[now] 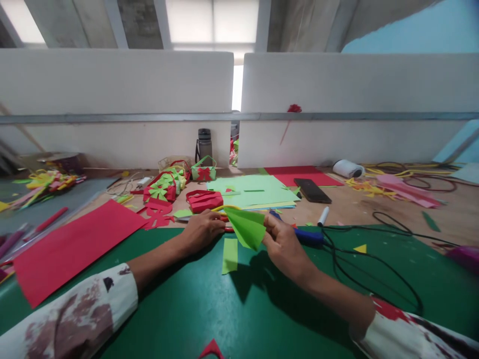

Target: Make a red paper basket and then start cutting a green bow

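Note:
A folded piece of bright green paper (245, 227) is pinched at its right edge by my right hand (286, 244), raised above the green mat (179, 299). My left hand (204, 230) lies at the mat's far edge with its fingers curled over scissors (229, 229); their red handle shows beside the fingertips and the hand hides most of them. Below the folded paper, a small light green strip (229, 256) rests flat on the mat. Just beyond my right hand is a blue-handled tool (309, 237) with a black cord.
Small red paper bags (204, 200) and green sheets (258, 192) lie beyond my hands. A phone (312, 190), a white marker (323, 215) and a bottle (204, 144) are further back. To the left is a large red sheet (78, 249). Black cord (377, 254) loops at right.

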The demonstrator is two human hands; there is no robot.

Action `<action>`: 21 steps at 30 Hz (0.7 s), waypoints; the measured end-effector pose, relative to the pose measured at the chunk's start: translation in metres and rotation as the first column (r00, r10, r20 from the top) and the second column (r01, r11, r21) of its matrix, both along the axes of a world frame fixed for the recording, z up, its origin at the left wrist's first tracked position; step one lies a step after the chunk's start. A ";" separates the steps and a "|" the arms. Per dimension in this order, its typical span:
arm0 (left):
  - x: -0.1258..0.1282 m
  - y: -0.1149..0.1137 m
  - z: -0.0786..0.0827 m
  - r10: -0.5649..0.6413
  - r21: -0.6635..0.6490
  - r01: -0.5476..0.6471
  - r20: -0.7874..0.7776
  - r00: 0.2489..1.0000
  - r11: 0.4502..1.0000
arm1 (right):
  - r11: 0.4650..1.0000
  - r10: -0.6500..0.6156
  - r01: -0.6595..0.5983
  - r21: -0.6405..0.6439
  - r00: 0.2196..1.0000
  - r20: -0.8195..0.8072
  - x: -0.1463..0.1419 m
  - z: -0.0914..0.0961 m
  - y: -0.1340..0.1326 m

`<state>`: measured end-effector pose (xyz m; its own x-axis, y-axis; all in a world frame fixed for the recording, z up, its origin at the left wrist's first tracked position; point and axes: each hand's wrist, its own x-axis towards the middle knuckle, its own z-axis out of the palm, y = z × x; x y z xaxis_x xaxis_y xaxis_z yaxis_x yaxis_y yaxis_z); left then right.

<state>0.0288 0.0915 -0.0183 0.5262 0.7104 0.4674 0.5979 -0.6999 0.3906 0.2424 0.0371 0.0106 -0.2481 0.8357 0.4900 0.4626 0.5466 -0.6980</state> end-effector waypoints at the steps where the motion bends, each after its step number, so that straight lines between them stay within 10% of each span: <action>1: -0.003 0.000 0.002 0.031 -0.036 -0.029 0.059 0.998 0.999 | 1.000 -0.005 0.005 0.023 1.000 0.029 0.000 -0.002 0.000; 8: -0.009 -0.042 0.032 0.226 -0.398 -0.058 0.389 0.893 0.916 | 0.966 -0.048 -0.020 0.257 0.966 0.255 0.003 -0.010 -0.004; 11: -0.001 -0.063 0.037 0.362 -0.698 0.132 0.512 0.779 0.704 | 0.945 -0.039 -0.070 0.318 0.946 0.323 0.002 -0.014 -0.006; 14: 0.008 -0.069 0.037 0.365 -0.766 0.204 0.499 0.786 0.609 | 0.942 -0.032 -0.092 0.324 0.934 0.357 0.000 -0.014 -0.010; 19: 0.009 -0.067 0.033 0.385 -0.732 0.214 0.556 0.737 0.647 | 0.973 -0.045 -0.028 0.228 0.951 0.307 0.007 -0.003 -0.016; 21: 0.008 -0.073 0.031 0.223 -0.654 0.169 0.472 0.853 0.738 | 0.985 -0.087 0.048 0.165 0.968 0.237 0.013 0.001 -0.013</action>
